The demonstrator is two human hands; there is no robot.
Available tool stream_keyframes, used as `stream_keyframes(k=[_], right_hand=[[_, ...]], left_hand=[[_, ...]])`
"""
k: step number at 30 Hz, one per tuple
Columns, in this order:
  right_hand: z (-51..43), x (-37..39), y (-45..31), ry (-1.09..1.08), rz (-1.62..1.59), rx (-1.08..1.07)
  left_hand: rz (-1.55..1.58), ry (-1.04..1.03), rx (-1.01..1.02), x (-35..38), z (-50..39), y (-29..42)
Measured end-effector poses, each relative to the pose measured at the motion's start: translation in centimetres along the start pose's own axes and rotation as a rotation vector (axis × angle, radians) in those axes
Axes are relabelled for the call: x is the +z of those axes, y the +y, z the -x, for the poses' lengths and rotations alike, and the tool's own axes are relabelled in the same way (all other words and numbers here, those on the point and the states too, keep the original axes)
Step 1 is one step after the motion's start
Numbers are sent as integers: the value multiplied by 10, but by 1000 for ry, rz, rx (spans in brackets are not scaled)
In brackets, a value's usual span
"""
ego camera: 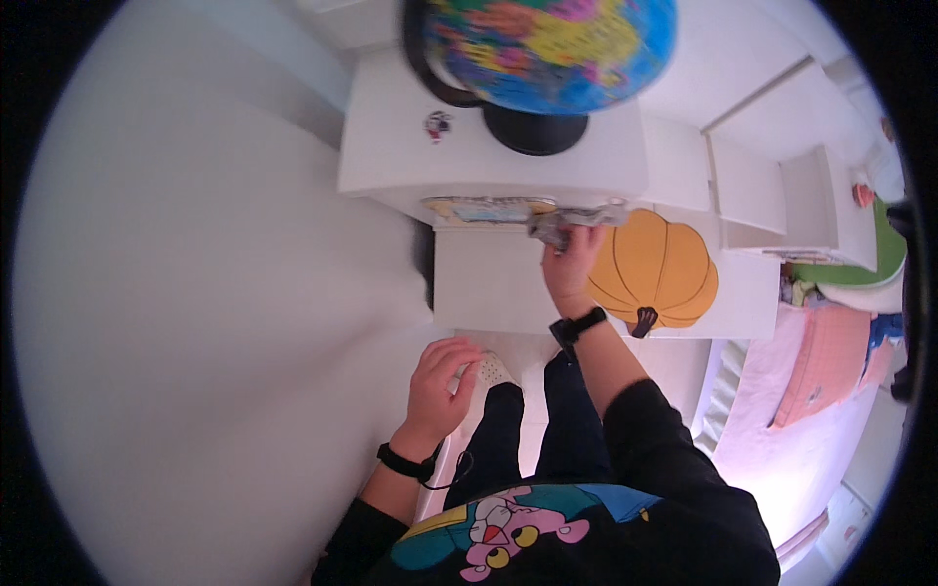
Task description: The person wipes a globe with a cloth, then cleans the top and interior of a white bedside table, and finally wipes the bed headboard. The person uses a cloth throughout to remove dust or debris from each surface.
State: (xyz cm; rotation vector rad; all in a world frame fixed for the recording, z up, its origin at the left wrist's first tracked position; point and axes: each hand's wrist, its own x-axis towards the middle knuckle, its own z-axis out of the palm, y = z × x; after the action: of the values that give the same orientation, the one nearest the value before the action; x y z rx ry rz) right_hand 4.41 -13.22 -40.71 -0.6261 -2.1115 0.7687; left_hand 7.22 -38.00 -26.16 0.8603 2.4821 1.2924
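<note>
My right hand (574,265) grips a crumpled grey cloth (546,225). The cloth lies against the right end of an ornate picture frame (480,211), which stands below the front edge of a white cabinet top (396,165). Just right of my hand, a flat orange pumpkin-shaped mat (663,271) covers part of a lower white surface (484,282). My left hand (440,384) hangs in front of that surface with fingers loosely spread, holding nothing. Each wrist wears a black band.
On the cabinet top stands a globe (557,55) on a black base (535,132), with a small sticker (437,126) beside it. A plain wall (220,329) runs along the left. White shelving (777,187) and a bed with a salmon-pink pillow (824,366) are on the right.
</note>
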Motion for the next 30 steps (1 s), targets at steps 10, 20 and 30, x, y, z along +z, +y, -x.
stream_keyframes(k=[10, 20, 30], right_hand=[[65, 103, 36, -295, -165, 825], [86, 174, -5, -604, -628, 977], [46, 50, 106, 115, -810, 1186]], left_hand=[[-54, -146, -43, 37, -8, -3], [-141, -124, -126, 41, -3, 7], [-68, -114, -93, 52, -13, 15]])
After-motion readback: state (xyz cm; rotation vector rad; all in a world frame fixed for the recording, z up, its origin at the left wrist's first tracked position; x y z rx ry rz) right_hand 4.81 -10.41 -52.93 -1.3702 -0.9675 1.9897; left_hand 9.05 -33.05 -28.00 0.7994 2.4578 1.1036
